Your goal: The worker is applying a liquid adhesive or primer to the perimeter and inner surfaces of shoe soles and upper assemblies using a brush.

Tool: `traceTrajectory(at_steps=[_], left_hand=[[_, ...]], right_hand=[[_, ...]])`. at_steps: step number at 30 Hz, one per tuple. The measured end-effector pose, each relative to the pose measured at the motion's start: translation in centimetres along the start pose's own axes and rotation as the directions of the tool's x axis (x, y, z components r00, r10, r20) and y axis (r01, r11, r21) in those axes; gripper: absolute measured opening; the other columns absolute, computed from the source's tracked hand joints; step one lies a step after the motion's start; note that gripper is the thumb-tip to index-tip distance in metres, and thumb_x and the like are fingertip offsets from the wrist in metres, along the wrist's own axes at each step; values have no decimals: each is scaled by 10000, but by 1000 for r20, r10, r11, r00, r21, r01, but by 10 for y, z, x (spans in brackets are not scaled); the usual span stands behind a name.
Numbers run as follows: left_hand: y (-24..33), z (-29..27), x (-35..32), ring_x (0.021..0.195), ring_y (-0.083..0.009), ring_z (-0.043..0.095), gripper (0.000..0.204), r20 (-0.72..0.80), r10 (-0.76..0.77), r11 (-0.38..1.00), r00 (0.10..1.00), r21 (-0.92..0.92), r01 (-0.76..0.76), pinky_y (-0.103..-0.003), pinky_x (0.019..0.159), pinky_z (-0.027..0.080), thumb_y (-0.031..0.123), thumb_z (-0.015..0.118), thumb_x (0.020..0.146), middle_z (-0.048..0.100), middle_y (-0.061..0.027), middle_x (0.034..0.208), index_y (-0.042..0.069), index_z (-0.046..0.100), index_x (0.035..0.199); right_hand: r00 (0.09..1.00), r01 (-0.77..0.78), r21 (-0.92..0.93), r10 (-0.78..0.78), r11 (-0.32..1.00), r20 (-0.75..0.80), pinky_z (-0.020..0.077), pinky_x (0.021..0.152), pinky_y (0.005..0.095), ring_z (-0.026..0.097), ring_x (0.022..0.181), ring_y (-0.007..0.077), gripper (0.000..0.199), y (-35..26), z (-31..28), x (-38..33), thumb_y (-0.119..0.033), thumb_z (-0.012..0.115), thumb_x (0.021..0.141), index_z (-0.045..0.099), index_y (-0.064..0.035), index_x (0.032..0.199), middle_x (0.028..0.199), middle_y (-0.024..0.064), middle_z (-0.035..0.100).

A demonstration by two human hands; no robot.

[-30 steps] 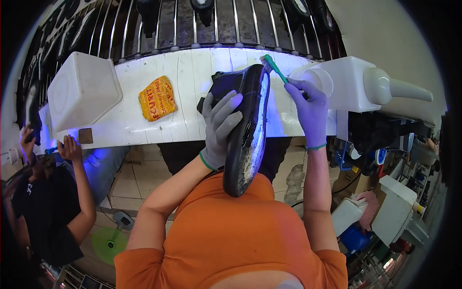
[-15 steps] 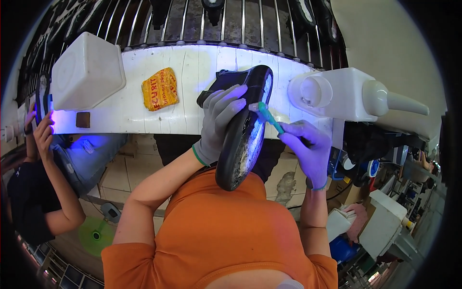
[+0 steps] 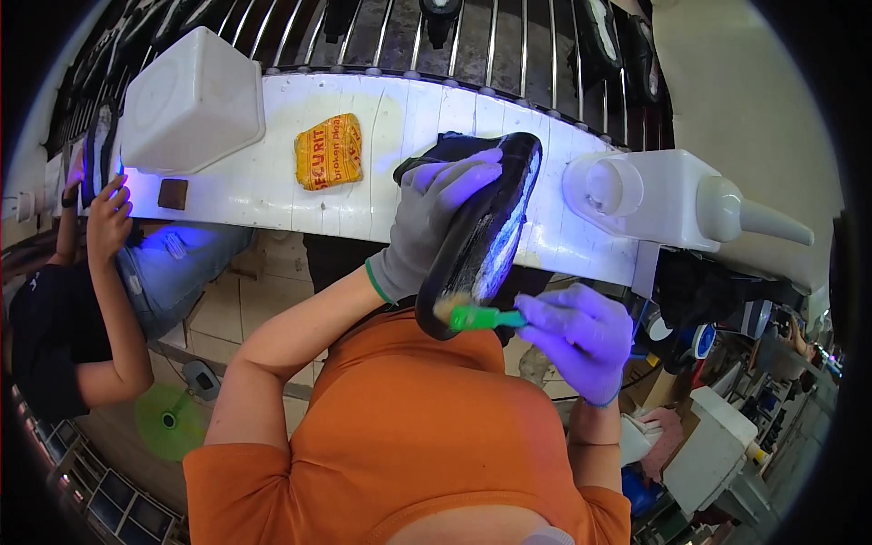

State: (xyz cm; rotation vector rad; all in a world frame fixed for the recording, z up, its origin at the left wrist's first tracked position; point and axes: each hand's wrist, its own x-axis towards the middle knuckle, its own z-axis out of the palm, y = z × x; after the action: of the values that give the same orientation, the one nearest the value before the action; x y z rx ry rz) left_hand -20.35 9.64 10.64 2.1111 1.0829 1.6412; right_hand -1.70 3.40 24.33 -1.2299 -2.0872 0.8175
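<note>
A black shoe (image 3: 448, 259) is held on its side over the front edge of the white bench (image 3: 272, 195), its whitish, rough sole area facing right. My gloved left hand (image 3: 427, 213) wraps round the shoe's upper from the left, fingers spread across it. In my gloved right hand (image 3: 581, 336) is a small brush (image 3: 481, 317) with a green handle and pale bristles. Its bristles meet the edge of the shoe's near end, close to my orange shirt. My right fingers are pinched round the far end of the handle.
A white plastic bottle (image 3: 668, 195) lies on the bench at right, a clear cup (image 3: 607, 182) against it. Left of the shoe are a yellow packet (image 3: 329, 152), a brown block (image 3: 173, 193) and a white container (image 3: 195, 104). Metal rollers (image 3: 490, 45) run behind. A co-worker's hand (image 3: 109, 218) is far left.
The brush has moved down the shoe, from mid-sole to its near end, together with my right hand. My left hand keeps its hold. The whole view has shifted slightly.
</note>
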Motion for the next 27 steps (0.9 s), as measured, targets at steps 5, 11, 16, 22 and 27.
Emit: traceTrajectory(at_steps=[5,11,16,22,27], left_hand=[[12,-8,8,1014,-238,553,591,58,-22,999,998,-42,24,-349,896,369,166,706,783,573,-103,1272,76,438,1302],[25,-19,27,951,-233,581,591,166,-13,999,986,-50,21,-359,811,421,191,709,761,571,-68,1221,61,455,1278],[33,-40,45,953,-246,545,488,389,-42,997,920,-44,65,-352,801,418,269,671,765,513,-72,1284,58,560,1191],[30,-53,75,1103,-252,500,784,673,-42,968,739,-155,196,-348,1017,348,271,818,646,527,-55,1299,66,495,1331],[18,-52,97,1269,-209,481,682,860,-64,792,506,-265,550,-334,1123,259,185,795,723,487,-57,1385,71,510,1333]], right_hand=[[999,-23,65,26,998,-44,419,502,238,559,568,138,260,6,-3,0,-80,783,709,736,-55,963,772,64,658],[948,-242,131,262,962,-178,424,561,222,570,631,92,276,4,-9,7,10,751,727,727,-17,1001,802,78,674],[975,-133,179,161,975,-153,460,549,247,616,641,126,294,-8,-14,7,-38,790,688,734,-34,976,814,84,685],[985,25,19,-22,1000,-170,488,556,290,632,635,204,326,-7,-28,20,-63,800,667,732,-51,985,822,106,676],[975,98,-166,-128,981,-183,481,553,299,617,645,206,354,-6,-40,29,-84,792,684,723,-97,1031,779,88,650]])
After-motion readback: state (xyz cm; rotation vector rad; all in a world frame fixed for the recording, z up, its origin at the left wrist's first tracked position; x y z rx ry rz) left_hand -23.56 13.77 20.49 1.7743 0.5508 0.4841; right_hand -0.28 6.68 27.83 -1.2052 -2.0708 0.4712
